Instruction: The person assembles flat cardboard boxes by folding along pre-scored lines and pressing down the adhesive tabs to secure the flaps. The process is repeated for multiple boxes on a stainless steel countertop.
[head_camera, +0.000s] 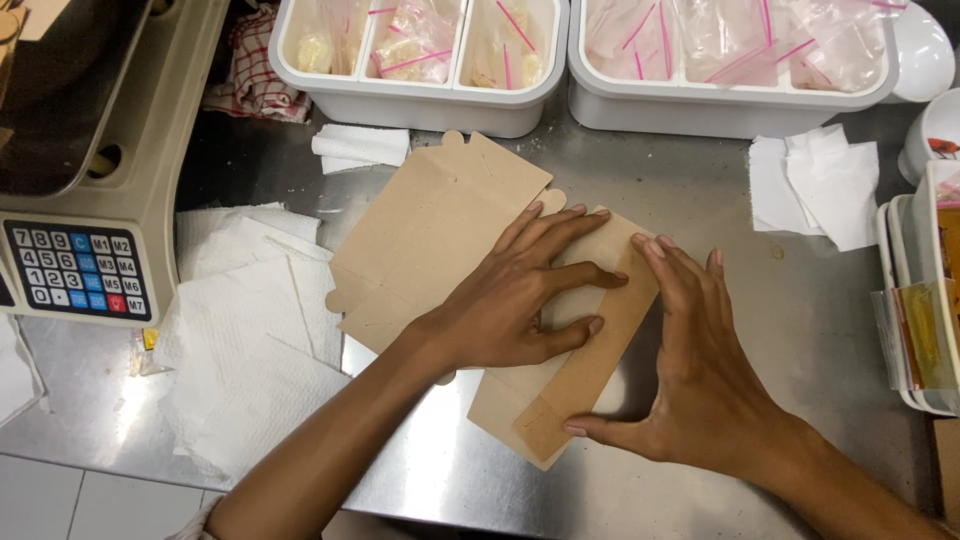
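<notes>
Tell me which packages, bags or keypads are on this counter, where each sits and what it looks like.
Flat cardboard box: brown, unfolded, centre, under left hand and right hand.
Scale keypad: left edge, beige housing, dark keys with some blue and one red.
Zip bags: clear with pink strips, in the left white bin.
More zip bags: in the right white bin.
Sachets: right edge, yellowish, in white tray.

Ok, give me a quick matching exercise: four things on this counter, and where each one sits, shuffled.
Things:
1. flat brown cardboard box
2. weighing scale
3. white bins of bagged items
4. paper towels

Places:
A. far edge of the counter
B. under the left hand and right hand
C. far left
D. between scale and cardboard

Pairs: 1-B, 2-C, 3-A, 4-D
</notes>
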